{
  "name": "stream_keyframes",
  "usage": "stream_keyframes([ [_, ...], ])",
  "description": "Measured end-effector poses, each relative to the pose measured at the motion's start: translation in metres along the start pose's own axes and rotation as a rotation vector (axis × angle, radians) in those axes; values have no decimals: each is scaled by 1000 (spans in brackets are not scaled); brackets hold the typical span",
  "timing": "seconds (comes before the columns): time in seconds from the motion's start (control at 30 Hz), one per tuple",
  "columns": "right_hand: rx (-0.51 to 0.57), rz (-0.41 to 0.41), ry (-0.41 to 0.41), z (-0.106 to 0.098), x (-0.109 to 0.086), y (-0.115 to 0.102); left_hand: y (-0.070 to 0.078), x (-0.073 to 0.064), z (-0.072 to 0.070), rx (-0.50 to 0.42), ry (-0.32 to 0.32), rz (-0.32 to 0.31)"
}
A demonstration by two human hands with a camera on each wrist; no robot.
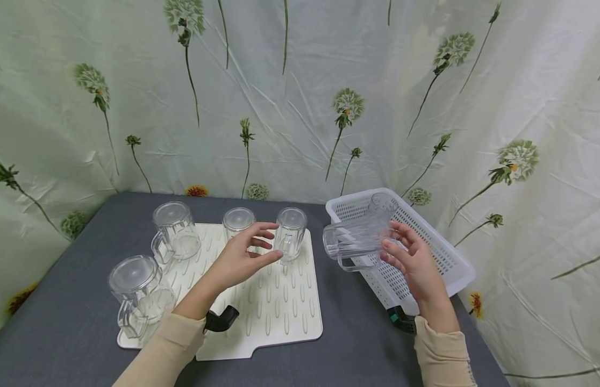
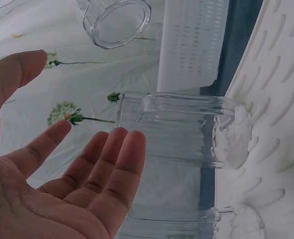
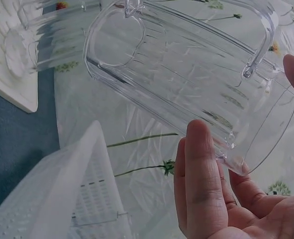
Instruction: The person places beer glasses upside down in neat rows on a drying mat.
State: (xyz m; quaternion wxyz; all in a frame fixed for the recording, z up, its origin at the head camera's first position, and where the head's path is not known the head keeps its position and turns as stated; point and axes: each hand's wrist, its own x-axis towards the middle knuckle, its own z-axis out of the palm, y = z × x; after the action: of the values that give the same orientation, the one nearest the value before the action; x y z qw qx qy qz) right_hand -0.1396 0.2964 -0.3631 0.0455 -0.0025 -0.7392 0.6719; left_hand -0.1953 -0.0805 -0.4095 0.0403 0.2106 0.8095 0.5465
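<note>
My left hand [image 1: 238, 255] blocks the back middle mug [image 1: 239, 219].
I can't see much of that mug's lower part in the head view; at my right wrist, the frame's edges cut off my right hand [image 3: 241, 219], the held mug [image 3: 181, 64] and the white basket [image 3: 52, 189].

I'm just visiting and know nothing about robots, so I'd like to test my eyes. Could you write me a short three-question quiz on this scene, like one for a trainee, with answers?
1. Multiple choice: what does the right hand hold?
A) a plate
B) a clear mug
C) a spoon

2. True or false: the left hand holds nothing.

3. Count: how many standing mugs are on the white ridged mat?

Key:
1. B.
2. True; its fingers are apart and grip nothing.
3. Four: two on the mat's left side, two farther right.
</note>
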Motion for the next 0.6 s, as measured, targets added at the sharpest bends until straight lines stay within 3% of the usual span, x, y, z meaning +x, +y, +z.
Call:
stream_keyframes([
  [0.6, 59, -14, -34, 29, -6, 13, 1, 7, 11, -57, -62, -16],
])
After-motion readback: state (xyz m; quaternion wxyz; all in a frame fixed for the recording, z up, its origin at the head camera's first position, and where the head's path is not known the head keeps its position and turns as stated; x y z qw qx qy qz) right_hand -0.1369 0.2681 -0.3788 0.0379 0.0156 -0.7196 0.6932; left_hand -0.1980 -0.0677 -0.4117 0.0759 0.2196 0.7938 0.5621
